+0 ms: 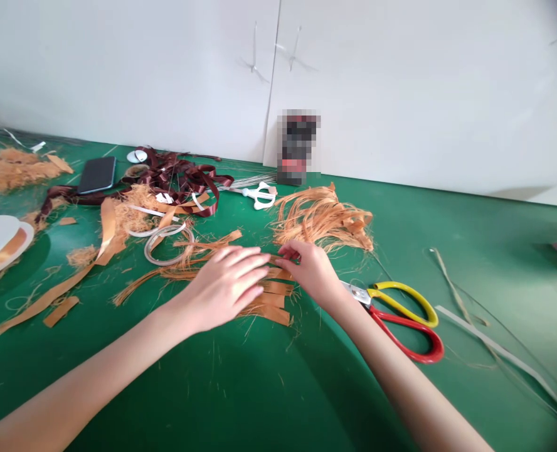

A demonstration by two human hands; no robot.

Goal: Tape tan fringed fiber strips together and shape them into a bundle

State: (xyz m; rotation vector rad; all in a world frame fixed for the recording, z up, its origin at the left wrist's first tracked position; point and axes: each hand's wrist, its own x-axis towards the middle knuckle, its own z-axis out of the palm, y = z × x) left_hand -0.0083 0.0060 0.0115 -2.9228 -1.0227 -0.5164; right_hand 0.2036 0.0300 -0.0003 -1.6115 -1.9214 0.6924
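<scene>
Ribbon strips [273, 301] lay partly hidden under the flat, outstretched left hand [229, 285]; the right hand [307, 269] curled at their ends, its hold unclear. Red-and-yellow scissors [376, 295] crowded it on the right, a frayed bundle [320, 216] just beyond.

Beyond the left grip [229, 285] and leftward lies a dark phone [97, 175]. White-handled scissors [251, 193] rest beyond that same grip.

White wall panels [410, 81], thin vertical seam [273, 63]; green tabletop [189, 395], soft light

Orange-tan ribbon strips [273, 312], green tabletop [189, 389]
</scene>
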